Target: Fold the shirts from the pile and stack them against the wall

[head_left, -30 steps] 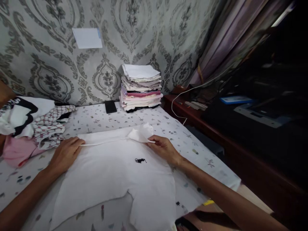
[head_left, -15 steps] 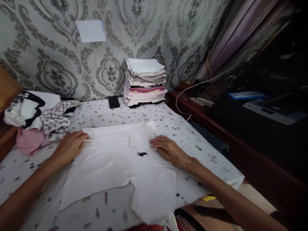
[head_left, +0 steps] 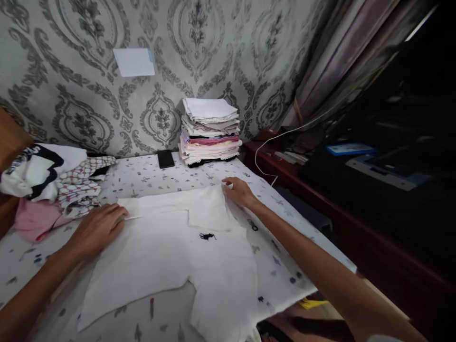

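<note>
A white shirt (head_left: 160, 256) with a small black embroidered figure lies spread on the patterned sheet, its far side folded over towards me. My left hand (head_left: 101, 227) is closed on the shirt's left edge, by the end of the fold; the thumb is partly hidden. At the far right corner of the folded sleeve, my right hand (head_left: 238, 191) pinches the white cloth between thumb and fingers. The near sleeve runs down out of view at the bottom.
A stack of folded clothes (head_left: 210, 135) stands against the wall, with a black phone (head_left: 166, 159) beside it. Crumpled clothes (head_left: 53, 185) lie at the left. A white cable (head_left: 257, 159) hangs by the dark red furniture (head_left: 320, 204) on the right.
My right hand has moved away from me, from the side of the sleeve to its far corner, which it now pinches. My left hand stays at the shirt's left edge. The view has tilted up slightly.
</note>
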{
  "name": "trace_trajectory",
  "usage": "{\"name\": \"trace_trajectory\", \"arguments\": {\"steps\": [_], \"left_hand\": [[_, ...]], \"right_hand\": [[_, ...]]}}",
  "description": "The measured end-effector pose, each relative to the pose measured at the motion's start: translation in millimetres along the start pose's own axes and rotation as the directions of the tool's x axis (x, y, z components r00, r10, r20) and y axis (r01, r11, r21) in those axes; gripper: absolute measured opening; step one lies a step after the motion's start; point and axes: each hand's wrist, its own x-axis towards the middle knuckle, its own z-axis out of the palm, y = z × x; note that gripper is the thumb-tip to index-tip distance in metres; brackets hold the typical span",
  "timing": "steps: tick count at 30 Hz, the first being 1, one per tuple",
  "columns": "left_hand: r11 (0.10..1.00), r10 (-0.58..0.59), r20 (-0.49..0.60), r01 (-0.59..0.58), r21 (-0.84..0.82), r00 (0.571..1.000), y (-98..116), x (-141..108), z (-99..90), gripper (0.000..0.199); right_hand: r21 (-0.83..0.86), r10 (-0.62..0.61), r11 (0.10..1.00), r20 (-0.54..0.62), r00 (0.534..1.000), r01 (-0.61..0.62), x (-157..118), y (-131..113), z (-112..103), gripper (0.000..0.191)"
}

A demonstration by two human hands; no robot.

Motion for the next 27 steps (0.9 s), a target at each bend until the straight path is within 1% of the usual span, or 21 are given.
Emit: {"name": "trace_trajectory", "arguments": {"steps": [2,4,6,7,10,12,14,15,18,21,23,24,25,26,27], "left_hand": [[0.997,-0.005,-0.033,0.003,-0.082,0.999,7.7,4.9,-3.5,0.033],[0.977,-0.029,-0.062,0.015,-0.213,0.998,22.8,14.8,-6.7,0.032],[0.941,-0.021,-0.067,-0.003,-0.339,0.998,46.5,30.3,-7.5,0.031],[0.922,0.004,-0.068,-0.03,-0.386,0.998,61.2,39.8,-6.2,0.03],[0.877,0.155,-0.087,-0.178,-0.446,0.984,110.4,69.7,5.9,0.034],[0.855,0.279,-0.078,-0.284,-0.434,0.957,140.2,86.2,19.0,0.039],[0.851,0.361,-0.013,-0.335,-0.404,0.933,161.6,96.7,31.6,0.048],[0.856,0.381,0.034,-0.339,-0.39,0.924,168.4,99.4,36.2,0.053],[0.872,0.396,0.154,-0.319,-0.371,0.905,174.9,99.2,39.4,0.064],[0.859,0.423,0.206,-0.318,-0.402,0.882,168.5,92.8,29.7,0.07],[0.849,0.417,0.217,-0.293,-0.44,0.883,160.2,89.3,22.0,0.071],[0.854,0.385,0.215,-0.259,-0.451,0.897,154.5,88.4,19.2,0.071],[0.866,0.334,0.203,-0.214,-0.451,0.921,147.5,88.0,17.4,0.07],[0.884,0.265,0.19,-0.159,-0.44,0.946,139.0,87.8,16.6,0.07],[0.903,0.189,0.181,-0.098,-0.419,0.965,128.8,87.4,16.9,0.069]], "right_hand": [[0.033,0.012,0.999,0.046,0.999,-0.014,16.6,6.6,4.2,0.031],[0.074,0.013,0.997,0.091,0.996,-0.02,26.5,10.1,7.4,0.027],[0.117,0.012,0.993,0.129,0.992,-0.027,31.7,11.0,9.9,0.026],[0.137,0.013,0.99,0.144,0.989,-0.033,33.4,10.8,11.0,0.025],[0.17,0.031,0.984,0.158,0.987,-0.058,36.9,9.6,13.8,0.021],[0.17,0.056,0.982,0.142,0.988,-0.08,39.0,9.6,15.5,0.018],[0.159,0.089,0.982,0.11,0.99,-0.106,41.1,10.9,16.9,0.016],[0.152,0.103,0.981,0.095,0.99,-0.117,42.0,12.0,17.3,0.016],[0.131,0.123,0.983,0.07,0.99,-0.131,43.6,15.7,16.2,0.015],[0.109,0.123,0.986,0.053,0.991,-0.128,41.9,16.1,13.3,0.023],[0.097,0.101,0.99,-0.001,0.995,-0.101,37.2,12.4,13.9,0.031],[0.092,0.062,0.994,-0.045,0.997,-0.058,33.3,8.9,15.9,0.034],[0.086,-0.019,0.996,-0.099,0.995,0.028,28.0,4.5,19.3,0.035],[0.07,-0.13,0.988,-0.134,0.982,0.141,21.6,-0.7,24.0,0.036],[0.04,-0.25,0.965,-0.143,0.958,0.258,14.3,-6.2,29.9,0.038]]}}
